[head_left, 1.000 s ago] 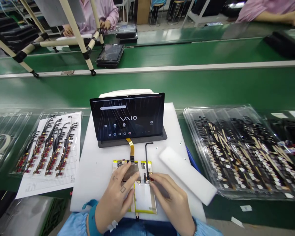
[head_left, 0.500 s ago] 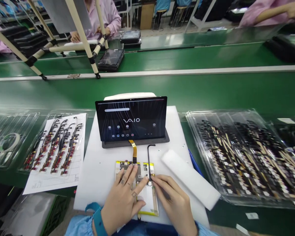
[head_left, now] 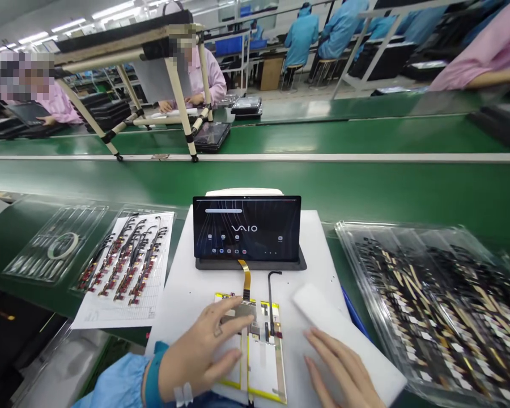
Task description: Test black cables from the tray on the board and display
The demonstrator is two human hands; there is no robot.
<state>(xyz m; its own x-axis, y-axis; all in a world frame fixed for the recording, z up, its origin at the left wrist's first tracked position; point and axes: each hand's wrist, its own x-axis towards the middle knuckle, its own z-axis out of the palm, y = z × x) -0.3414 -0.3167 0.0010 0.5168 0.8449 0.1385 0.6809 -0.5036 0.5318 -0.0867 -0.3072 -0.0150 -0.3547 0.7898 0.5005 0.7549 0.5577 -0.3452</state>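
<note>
My left hand (head_left: 204,345) is open, fingers spread over the left side of a tablet's bare inner assembly (head_left: 266,362), a circuit board and white battery edged in yellow tape. Whether its fingertips touch the board is unclear. A gold ribbon cable (head_left: 246,276) links the board to a lit tablet screen (head_left: 246,229) showing "VAIO", propped upright behind. One thin black cable (head_left: 271,294) with a hooked tip lies on the board's right part. My right hand (head_left: 340,368) is open, fingers stretched over the near side of a white foam block (head_left: 357,334); contact is uncertain.
White foam sheeting (head_left: 178,311) lies under the work. On the left, several small red-and-black cable parts (head_left: 127,255) rest on printed paper (head_left: 106,314), beside a tape roll (head_left: 63,246). A clear tray (head_left: 352,249) of cables stands at right. Co-workers sit beyond the green conveyor (head_left: 365,187).
My right hand has left the black cable and moved right to the foam block. My left hand has lifted and shifted leftward on the board. The camera view has tilted up.
</note>
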